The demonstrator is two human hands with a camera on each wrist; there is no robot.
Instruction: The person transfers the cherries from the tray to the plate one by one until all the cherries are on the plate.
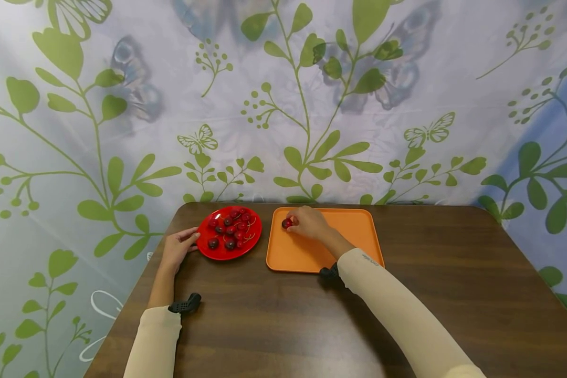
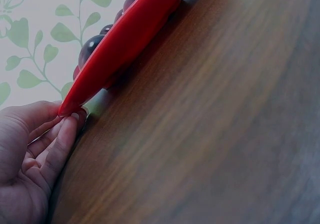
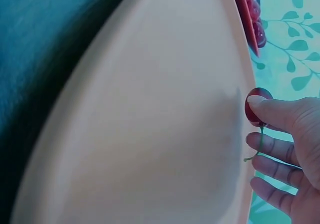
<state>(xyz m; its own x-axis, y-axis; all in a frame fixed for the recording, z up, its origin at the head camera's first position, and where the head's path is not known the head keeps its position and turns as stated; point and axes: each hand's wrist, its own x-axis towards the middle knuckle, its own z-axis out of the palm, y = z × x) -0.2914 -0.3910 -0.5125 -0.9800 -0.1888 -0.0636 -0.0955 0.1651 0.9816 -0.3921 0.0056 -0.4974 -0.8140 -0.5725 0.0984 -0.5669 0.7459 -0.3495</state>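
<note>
A red plate (image 1: pixel 212 253) heaped with several dark red cherries (image 1: pixel 230 230) lies at the table's back left. At its left edge my left hand (image 1: pixel 176 248) pinches the rim between thumb and fingers, as the left wrist view shows close up on the plate's red side (image 2: pixel 120 43). Over the left part of an orange tray (image 1: pixel 349 231), my right hand (image 1: pixel 309 223) holds a single cherry (image 1: pixel 287 223). In the right wrist view the thumb presses on that cherry (image 3: pixel 259 115), and its thin green stem hangs down beside the fingers.
The brown wooden table (image 1: pixel 274 325) reaches back to a hanging cloth (image 1: pixel 283 105) printed with leaves and butterflies. Plate and tray stand side by side with a narrow gap between them. A black strap device (image 1: pixel 186 304) sits on the left wrist.
</note>
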